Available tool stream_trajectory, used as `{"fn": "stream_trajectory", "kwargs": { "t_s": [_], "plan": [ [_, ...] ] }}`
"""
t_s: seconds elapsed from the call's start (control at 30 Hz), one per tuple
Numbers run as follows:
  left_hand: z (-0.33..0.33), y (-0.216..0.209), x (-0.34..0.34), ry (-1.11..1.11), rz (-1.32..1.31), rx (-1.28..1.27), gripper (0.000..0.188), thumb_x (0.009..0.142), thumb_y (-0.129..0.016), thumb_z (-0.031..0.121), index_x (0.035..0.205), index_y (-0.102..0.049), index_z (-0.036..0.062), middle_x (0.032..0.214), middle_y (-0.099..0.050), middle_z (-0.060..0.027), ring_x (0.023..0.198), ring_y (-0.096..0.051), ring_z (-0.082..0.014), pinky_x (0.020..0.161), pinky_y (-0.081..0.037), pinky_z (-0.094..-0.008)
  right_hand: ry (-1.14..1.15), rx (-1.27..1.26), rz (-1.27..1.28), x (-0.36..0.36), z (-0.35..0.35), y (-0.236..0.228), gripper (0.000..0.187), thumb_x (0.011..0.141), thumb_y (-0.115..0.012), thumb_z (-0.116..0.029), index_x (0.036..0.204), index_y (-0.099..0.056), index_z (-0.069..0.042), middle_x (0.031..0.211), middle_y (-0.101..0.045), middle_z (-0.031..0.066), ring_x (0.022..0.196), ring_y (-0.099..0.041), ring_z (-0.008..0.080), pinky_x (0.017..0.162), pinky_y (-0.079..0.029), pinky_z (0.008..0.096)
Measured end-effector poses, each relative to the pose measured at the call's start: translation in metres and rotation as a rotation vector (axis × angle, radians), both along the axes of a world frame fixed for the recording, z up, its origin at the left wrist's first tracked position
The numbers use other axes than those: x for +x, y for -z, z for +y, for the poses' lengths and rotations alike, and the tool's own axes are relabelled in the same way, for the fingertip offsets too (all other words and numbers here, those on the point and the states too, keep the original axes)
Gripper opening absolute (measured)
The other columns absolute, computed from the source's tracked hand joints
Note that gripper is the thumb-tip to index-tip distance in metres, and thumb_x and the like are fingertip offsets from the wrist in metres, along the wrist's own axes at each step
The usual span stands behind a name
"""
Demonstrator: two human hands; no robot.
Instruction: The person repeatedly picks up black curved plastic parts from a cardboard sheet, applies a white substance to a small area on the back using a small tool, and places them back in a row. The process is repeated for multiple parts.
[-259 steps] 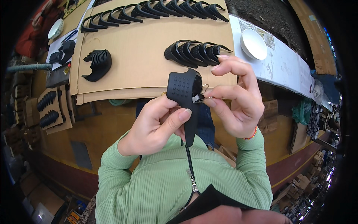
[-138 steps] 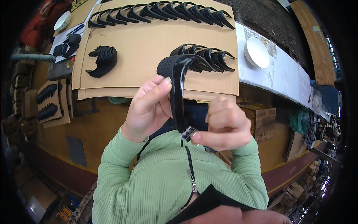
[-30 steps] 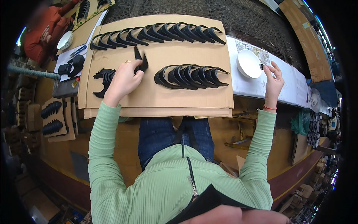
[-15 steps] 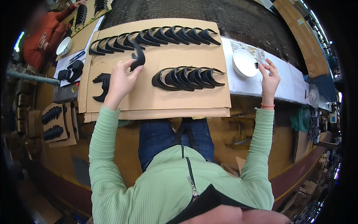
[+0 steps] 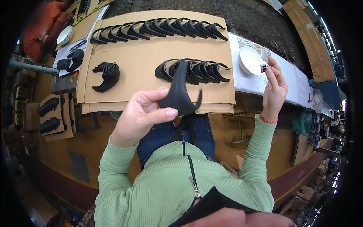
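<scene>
My left hand pinches a black curved plastic band between thumb and fingers, raised over the near edge of the cardboard sheet. Beside the white bowl on the right, my right hand grips a small black part in its fingertips; its exact kind is too small to tell. Similar curved bands lie overlapping in a long row along the sheet's far side. A shorter row sits near the right, partly behind the held band. Several more are nested in a stack at left.
At the upper left a person in orange is beside a patterned bowl. Black parts and a blue-handled tool lie on the left table. Cardboard with black parts stands lower left; a green bag hangs right.
My left hand has brought the curved band nearer to me and rightward, away from the long row. My right hand has moved slightly, with the small black part now showing more beside the bowl.
</scene>
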State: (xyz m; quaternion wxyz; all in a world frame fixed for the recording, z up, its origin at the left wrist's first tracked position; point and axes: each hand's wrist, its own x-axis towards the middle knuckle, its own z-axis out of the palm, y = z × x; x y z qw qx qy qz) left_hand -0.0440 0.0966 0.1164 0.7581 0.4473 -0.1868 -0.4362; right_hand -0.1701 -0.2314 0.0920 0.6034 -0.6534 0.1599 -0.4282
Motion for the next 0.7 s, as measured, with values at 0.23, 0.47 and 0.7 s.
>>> {"fn": "stream_trajectory", "kwargs": {
  "t_s": [0.23, 0.47, 0.7],
  "plan": [
    [-0.001, 0.004, -0.025, 0.150, 0.216, 0.031, 0.053, 0.075, -0.064, -0.006, 0.125, -0.047, -0.0100, 0.107, -0.063, -0.0134, 0.095, -0.062, -0.0146, 0.075, -0.054, -0.0220, -0.363, -0.142, -0.031, -0.009, 0.085, -0.020, 0.008, 0.077, -0.066, -0.002, 0.085, -0.068, -0.003, 0.126, -0.053, 0.0218, 0.121, -0.047, 0.0291, 0.103, -0.033, 0.0422],
    [-0.001, 0.003, -0.031, 0.183, 0.172, -0.001, 0.065, 0.076, -0.064, -0.007, 0.136, -0.038, -0.0071, 0.111, -0.057, -0.0068, 0.093, -0.058, -0.0095, 0.075, -0.054, -0.0227, -0.592, -0.566, 0.031, -0.011, 0.128, -0.023, 0.020, 0.062, -0.079, -0.012, 0.080, -0.072, -0.011, 0.120, -0.055, 0.0234, 0.119, -0.045, 0.0369, 0.104, -0.030, 0.0498],
    [-0.001, 0.004, -0.033, 0.162, 0.136, -0.018, 0.073, 0.077, -0.062, -0.004, 0.141, -0.028, -0.0067, 0.111, -0.056, -0.0086, 0.091, -0.058, -0.0103, 0.069, -0.054, -0.0212, -0.588, -0.650, 0.074, -0.013, 0.134, -0.023, 0.023, 0.060, -0.081, -0.018, 0.081, -0.072, -0.020, 0.124, -0.055, 0.0189, 0.123, -0.039, 0.0380, 0.104, -0.030, 0.0487]
  ]
}}
